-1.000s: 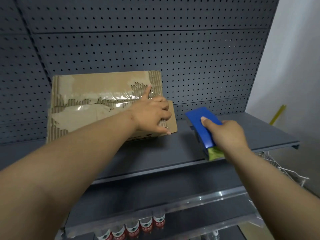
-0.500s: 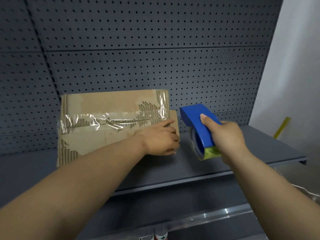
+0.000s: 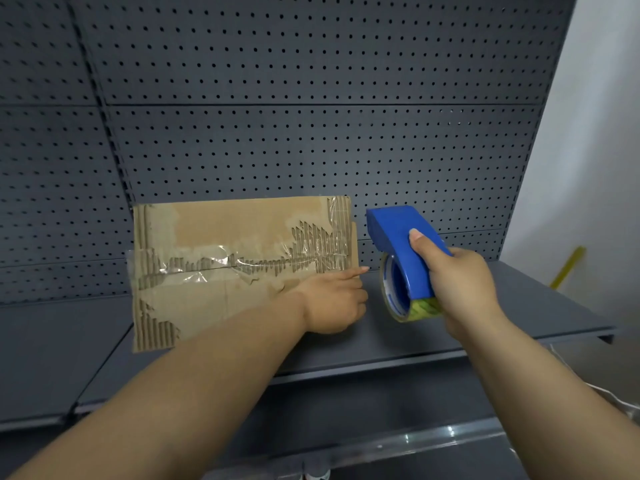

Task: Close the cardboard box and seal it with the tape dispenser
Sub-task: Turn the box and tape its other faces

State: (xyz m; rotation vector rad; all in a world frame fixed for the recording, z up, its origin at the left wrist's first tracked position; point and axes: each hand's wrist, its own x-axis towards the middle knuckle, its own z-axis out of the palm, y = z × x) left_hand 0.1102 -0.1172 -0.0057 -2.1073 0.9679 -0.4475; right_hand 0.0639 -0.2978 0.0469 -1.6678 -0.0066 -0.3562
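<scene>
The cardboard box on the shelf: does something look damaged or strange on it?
Yes. The cardboard box has its outer paper torn off in patches, baring the ribbed layer, and wrinkled old clear tape lies along its closed seam.

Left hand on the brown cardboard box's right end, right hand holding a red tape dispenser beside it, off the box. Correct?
One error: the tape dispenser is blue, not red, as the head view shows. The rest stands: the left hand is on the right end of the brown cardboard box, and the right hand holds the dispenser beside the box, not touching it.
</scene>
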